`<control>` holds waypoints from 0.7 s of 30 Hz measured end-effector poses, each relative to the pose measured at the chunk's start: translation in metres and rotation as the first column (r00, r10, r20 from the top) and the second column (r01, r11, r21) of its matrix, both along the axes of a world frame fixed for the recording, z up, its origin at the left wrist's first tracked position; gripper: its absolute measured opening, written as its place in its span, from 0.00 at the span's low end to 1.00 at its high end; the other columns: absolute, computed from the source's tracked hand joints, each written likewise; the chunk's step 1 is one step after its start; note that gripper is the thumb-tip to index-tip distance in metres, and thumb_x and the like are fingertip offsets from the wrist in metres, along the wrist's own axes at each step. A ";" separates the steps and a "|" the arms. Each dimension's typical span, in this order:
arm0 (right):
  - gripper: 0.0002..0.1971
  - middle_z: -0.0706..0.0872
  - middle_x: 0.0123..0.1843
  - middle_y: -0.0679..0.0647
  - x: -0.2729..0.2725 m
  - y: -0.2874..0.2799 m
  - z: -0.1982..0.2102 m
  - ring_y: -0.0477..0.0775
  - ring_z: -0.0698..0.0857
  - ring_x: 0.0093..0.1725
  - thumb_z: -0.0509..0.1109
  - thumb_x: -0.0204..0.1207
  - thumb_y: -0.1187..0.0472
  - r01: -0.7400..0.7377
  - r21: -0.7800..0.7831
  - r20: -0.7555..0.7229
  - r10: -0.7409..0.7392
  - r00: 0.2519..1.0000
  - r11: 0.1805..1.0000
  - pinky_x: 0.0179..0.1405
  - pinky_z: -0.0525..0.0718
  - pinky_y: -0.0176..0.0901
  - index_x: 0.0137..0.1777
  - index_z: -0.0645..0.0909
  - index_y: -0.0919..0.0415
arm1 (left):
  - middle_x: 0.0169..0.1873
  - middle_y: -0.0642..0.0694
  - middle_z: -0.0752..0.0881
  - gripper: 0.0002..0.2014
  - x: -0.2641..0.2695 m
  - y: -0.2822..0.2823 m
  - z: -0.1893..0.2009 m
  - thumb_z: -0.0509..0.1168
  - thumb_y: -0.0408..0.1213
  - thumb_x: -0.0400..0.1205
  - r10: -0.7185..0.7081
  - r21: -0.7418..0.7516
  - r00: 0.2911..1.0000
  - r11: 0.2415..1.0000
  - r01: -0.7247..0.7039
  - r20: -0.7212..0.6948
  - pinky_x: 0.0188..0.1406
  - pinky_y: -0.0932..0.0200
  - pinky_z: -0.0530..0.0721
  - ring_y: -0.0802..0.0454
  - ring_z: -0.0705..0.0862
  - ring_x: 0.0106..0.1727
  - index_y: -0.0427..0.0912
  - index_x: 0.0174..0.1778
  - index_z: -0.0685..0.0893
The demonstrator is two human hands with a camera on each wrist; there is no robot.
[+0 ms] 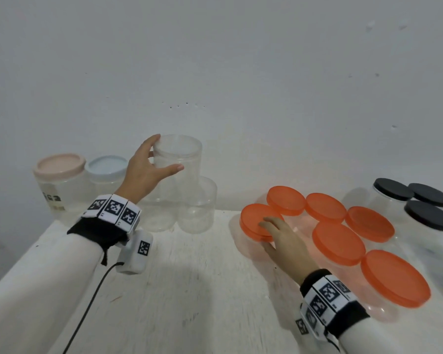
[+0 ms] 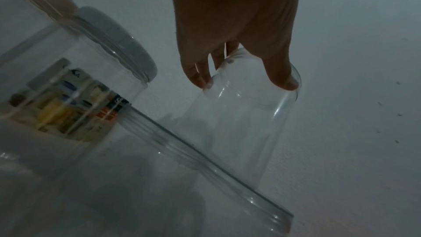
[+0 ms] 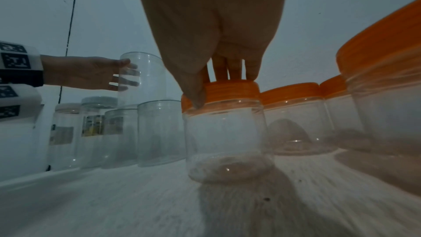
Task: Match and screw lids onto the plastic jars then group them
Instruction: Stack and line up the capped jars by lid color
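1. Head view: left hand (image 1: 149,172) wrapped around a clear jar (image 1: 178,162) with no lid, thumb in front, fingers behind, up on top of two other clear jars (image 1: 197,208) near the wall.
2. Right hand (image 1: 281,238) set on the orange lid (image 1: 256,222) of the closest orange jar, thumb on the lid's side, fingers curled over its top.
3. Five more orange-lid jars (image 1: 338,242) close together on the right, black-lid jars (image 1: 429,214) past them, and a pink-lid jar (image 1: 59,166) and a blue-lid jar (image 1: 105,167) on the left.
4. Looks like the turn to bring the bare jar down to the white table (image 1: 189,277).
5. Best to lift straight up, slow, so the two jars under it don't tip.
6. Squeeze soft, since thin plastic bends.
7. Then find a lid that fits and turn it flat, not crooked.
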State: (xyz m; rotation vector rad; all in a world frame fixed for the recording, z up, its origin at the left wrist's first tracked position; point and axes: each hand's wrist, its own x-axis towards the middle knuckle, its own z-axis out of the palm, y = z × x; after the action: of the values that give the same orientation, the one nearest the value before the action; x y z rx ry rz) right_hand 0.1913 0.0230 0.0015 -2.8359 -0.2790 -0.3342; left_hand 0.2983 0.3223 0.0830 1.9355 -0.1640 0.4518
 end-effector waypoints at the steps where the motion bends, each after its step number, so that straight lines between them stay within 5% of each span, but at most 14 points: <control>1: 0.21 0.71 0.76 0.55 0.004 0.001 0.000 0.55 0.70 0.75 0.65 0.79 0.64 -0.006 0.006 -0.001 0.006 1.000 1.000 0.68 0.72 0.43 0.72 0.73 0.61 | 0.72 0.47 0.73 0.43 0.001 0.000 0.000 0.79 0.44 0.67 -0.001 0.001 1.000 1.000 0.001 0.005 0.66 0.52 0.76 0.45 0.78 0.65 0.53 0.77 0.65; 6: 0.21 0.71 0.76 0.55 0.027 0.006 -0.001 0.56 0.69 0.75 0.65 0.79 0.66 -0.031 0.028 -0.009 0.032 0.999 0.999 0.69 0.71 0.44 0.71 0.74 0.61 | 0.74 0.53 0.69 0.44 0.006 0.001 -0.002 0.78 0.44 0.68 -0.006 -0.034 1.000 0.999 0.007 0.030 0.69 0.47 0.76 0.56 0.72 0.67 0.50 0.78 0.62; 15: 0.20 0.76 0.72 0.58 0.059 0.018 -0.003 0.59 0.74 0.71 0.68 0.76 0.67 -0.059 0.059 0.040 0.057 0.998 0.996 0.63 0.77 0.49 0.68 0.78 0.63 | 0.77 0.53 0.65 0.46 0.010 0.001 -0.005 0.77 0.43 0.69 -0.037 -0.038 0.999 0.999 0.038 0.038 0.71 0.46 0.73 0.52 0.70 0.72 0.48 0.80 0.59; 21: 0.19 0.76 0.72 0.58 0.072 0.025 -0.005 0.60 0.74 0.71 0.69 0.76 0.67 -0.086 0.062 0.064 0.082 0.995 0.994 0.64 0.74 0.46 0.68 0.78 0.64 | 0.82 0.53 0.49 0.53 0.003 0.006 -0.005 0.72 0.58 0.64 -0.013 0.014 1.000 1.000 0.013 0.022 0.80 0.45 0.58 0.54 0.54 0.81 0.50 0.82 0.51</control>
State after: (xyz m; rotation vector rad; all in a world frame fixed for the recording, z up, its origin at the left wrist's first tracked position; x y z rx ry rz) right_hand 0.2632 0.0481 -0.0039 -2.7443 -0.3923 -0.4055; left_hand 0.3018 0.3279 0.0785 1.9422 -0.1945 0.4650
